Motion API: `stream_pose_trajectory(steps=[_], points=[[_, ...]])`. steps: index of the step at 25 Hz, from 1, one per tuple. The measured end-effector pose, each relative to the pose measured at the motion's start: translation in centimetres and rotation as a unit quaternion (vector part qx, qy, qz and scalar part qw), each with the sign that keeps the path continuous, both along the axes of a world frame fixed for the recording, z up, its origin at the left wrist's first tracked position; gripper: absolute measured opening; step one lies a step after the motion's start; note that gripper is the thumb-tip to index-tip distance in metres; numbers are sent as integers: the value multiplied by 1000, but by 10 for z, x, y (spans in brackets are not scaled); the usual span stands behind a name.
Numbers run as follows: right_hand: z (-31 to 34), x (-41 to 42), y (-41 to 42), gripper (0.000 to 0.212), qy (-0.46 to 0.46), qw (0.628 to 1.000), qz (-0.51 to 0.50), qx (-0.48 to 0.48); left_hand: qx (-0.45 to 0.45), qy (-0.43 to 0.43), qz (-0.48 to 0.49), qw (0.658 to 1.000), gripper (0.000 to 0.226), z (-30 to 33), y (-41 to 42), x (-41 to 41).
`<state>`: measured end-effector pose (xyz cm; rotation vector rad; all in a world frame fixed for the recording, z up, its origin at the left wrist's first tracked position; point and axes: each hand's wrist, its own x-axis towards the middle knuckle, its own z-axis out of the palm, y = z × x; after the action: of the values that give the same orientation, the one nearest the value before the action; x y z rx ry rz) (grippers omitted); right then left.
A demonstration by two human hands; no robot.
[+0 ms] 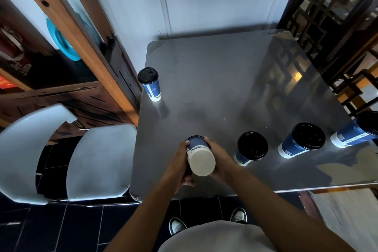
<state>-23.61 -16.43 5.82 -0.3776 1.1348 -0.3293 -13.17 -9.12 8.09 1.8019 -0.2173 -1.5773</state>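
Note:
A blue-and-white paper cup (199,154) is held upside down over the near edge of the grey table (214,80), its white base facing me. My left hand (181,166) grips its left side and my right hand (217,158) grips its right side. Its lid end points down and is mostly hidden. To the right, three more blue cups with black lids stand in a row: one (250,148) close by, a second (302,140) further right, a third (356,131) at the frame's edge. Another lidded cup (150,84) stands alone at the table's left edge.
A pale grey chair (98,161) stands left of the table, with a wooden shelf unit (61,67) behind it. A dark lattice screen (337,16) runs along the right. A white wall backs the table. The floor is dark tile.

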Motion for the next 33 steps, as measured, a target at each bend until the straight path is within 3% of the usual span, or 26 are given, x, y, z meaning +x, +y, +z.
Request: stream_pose_trajectory(steps=[5, 9, 14, 18, 22, 25, 29, 33], points=[[8, 1, 0, 58, 35, 998, 42, -25, 19, -84, -71, 994, 73, -1, 3, 16], [11, 4, -2, 52, 56, 995, 59, -54, -28, -20, -39, 999, 76, -1, 3, 21], [15, 4, -1, 50, 13, 1000, -10, -25, -80, 60, 33, 994, 71, -1, -2, 10], [16, 3, 0, 48, 12, 999, -17, -33, -69, 37, 31, 996, 67, -1, -1, 5], [17, -2, -2, 52, 16, 998, 30, -54, -11, -28, -5, 1000, 77, -4, 2, 17], [18, -1, -3, 50, 39, 993, 71, -80, -11, -14, -30, 999, 91, -5, 2, 19], [16, 0, -3, 46, 57, 995, 36, -72, -52, 17, 25, 998, 63, -2, -2, 16], [17, 3, -2, 42, 20, 999, 3, -40, -81, 76, 61, 992, 67, 1, -2, 15]])
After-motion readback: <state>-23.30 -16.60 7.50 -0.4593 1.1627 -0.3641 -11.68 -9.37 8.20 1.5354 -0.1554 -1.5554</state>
